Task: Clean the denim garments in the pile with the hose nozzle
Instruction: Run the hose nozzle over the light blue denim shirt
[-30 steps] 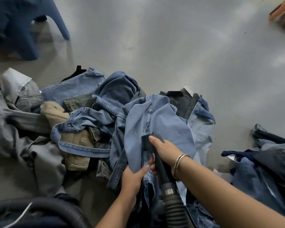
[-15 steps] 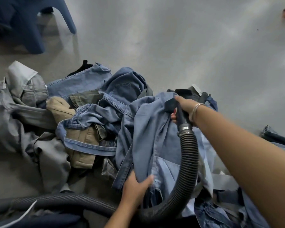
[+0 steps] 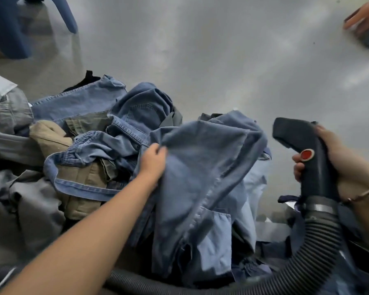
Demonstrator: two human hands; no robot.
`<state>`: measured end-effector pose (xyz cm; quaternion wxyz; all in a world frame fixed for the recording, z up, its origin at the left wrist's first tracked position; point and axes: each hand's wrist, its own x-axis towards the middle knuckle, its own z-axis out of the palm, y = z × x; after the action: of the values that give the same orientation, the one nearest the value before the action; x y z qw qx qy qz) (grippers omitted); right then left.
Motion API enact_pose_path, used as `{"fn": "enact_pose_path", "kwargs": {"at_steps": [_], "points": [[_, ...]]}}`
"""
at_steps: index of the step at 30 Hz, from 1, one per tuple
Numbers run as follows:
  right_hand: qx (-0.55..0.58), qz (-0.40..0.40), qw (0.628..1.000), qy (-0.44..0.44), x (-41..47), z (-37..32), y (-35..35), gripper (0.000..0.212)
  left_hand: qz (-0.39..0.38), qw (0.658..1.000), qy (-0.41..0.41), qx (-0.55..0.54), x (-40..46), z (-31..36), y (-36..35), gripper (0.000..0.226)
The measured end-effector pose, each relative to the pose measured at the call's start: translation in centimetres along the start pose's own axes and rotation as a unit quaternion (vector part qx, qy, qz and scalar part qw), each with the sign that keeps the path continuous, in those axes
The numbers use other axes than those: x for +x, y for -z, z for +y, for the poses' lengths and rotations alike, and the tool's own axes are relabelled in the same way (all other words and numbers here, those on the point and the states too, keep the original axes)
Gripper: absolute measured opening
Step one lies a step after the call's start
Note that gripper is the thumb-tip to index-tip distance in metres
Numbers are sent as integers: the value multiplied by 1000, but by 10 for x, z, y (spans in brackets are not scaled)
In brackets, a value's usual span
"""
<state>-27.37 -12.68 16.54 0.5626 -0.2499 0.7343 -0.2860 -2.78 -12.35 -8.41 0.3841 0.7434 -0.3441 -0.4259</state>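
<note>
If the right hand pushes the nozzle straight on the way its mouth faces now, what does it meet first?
Most likely the lifted light blue denim garment that the left hand grips. The right hand aims the hose nozzle leftward at it across a gap; depth is uncertain.

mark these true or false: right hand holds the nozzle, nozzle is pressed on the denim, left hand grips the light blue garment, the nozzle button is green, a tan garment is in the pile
1. The right hand holds the nozzle. True.
2. The nozzle is pressed on the denim. False: it is held off to the right of the cloth, apart from it.
3. The left hand grips the light blue garment. True.
4. The nozzle's button is green. False: it is red.
5. A tan garment lies in the pile. True.
</note>
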Motion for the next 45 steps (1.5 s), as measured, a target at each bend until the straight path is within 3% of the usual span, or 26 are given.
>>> {"fn": "enact_pose_path", "kwargs": {"at_steps": [2, 5, 6, 8, 10, 13, 16, 17, 19, 21, 22, 23, 26, 28, 32, 36, 38, 40, 42, 43, 45], "points": [[29, 30, 999, 30, -1, -8, 14, 49, 122, 990, 44, -49, 12, -5, 25, 25], [40, 56, 996, 49, 0, -10, 27, 47, 192, 976, 94, -32, 17, -16, 55, 23], [43, 47, 997, 42, 0, -5, 26, 47, 219, 972, 82, -6, 9, -15, 58, 26], [41, 5, 999, 10, -3, 9, 14, 49, 247, 966, -23, 74, -26, -16, 45, 36], [19, -29, 999, -13, -12, 25, -8, 51, 194, 966, -108, 136, -73, -23, 18, 38], [0, -71, 997, -20, -23, 44, -39, 49, 13, 965, -126, 228, -128, -44, -15, 55], [-22, -107, 993, -35, -27, 54, -57, 50, -142, 896, -213, 362, -163, -62, -28, 50], [-19, -110, 993, -37, -27, 56, -60, 50, -156, 883, -259, 359, -170, -63, -29, 41], [-19, -110, 993, -35, -26, 58, -57, 51, -107, 898, -320, 281, -170, -56, -32, 27], [-30, -96, 995, -23, -23, 59, -48, 55, -57, 912, -316, 253, -147, -42, -34, 34], [-29, -87, 996, -17, -22, 59, -43, 56, -71, 903, -314, 286, -134, -32, -34, 43], [-22, -83, 996, -14, -22, 58, -41, 57, -114, 878, -313, 345, -122, -26, -38, 54], [-3, -98, 995, -19, -26, 56, -41, 58, -280, 743, -324, 514, -113, -29, -58, 68], [2, -107, 994, -28, -31, 60, -44, 55, -305, 707, -346, 536, -122, -37, -62, 64], [6, -115, 989, -89, -34, 82, -50, 47, -297, 734, -453, 410, -156, -75, -40, 55], [-25, -108, 988, -109, -27, 115, -72, 37, -307, 703, -482, 425, -176, -116, -28, 59], [-51, -106, 988, -101, -22, 135, -87, 33, -291, 703, -487, 429, -178, -112, -34, 50], [-59, -109, 987, -101, -15, 154, -99, 29, -266, 741, -466, 404, -181, -103, -36, 39], [-78, -101, 987, -94, -1, 167, -106, 32, -240, 791, -449, 338, -180, -103, -39, 46], [-89, -93, 988, -88, 10, 169, -109, 34, -220, 803, -450, 324, -178, -102, -40, 49], [-98, -89, 988, -77, 35, 168, -117, 35, -203, 792, -474, 327, -171, -105, -42, 47]]}}
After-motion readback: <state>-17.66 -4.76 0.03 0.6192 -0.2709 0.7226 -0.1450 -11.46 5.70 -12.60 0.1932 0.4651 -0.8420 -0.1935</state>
